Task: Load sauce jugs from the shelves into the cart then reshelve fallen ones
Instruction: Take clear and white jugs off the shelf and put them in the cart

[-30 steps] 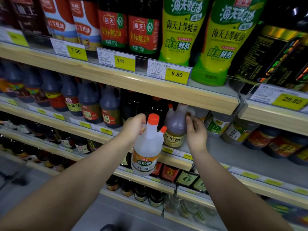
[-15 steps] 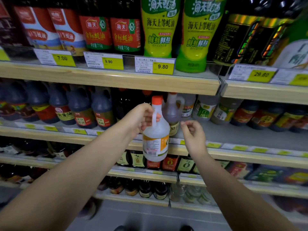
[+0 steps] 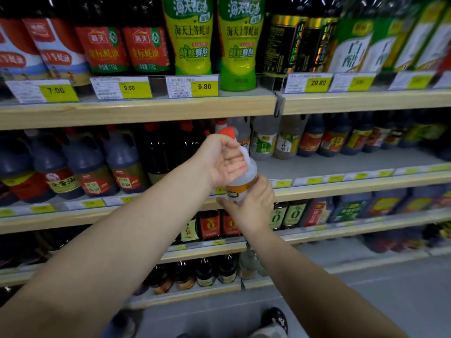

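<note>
Together, left hand point(image 3: 225, 159) and right hand point(image 3: 251, 206) hold clear jug point(image 3: 244, 176) upright.

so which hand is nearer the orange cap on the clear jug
Left. The left hand grips the handle just under the orange cap; the right hand supports the clear jug at its base, farther down.

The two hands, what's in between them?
In the head view, a clear jug with an orange cap sits between the left hand at its handle and the right hand cupping its bottom.
</note>
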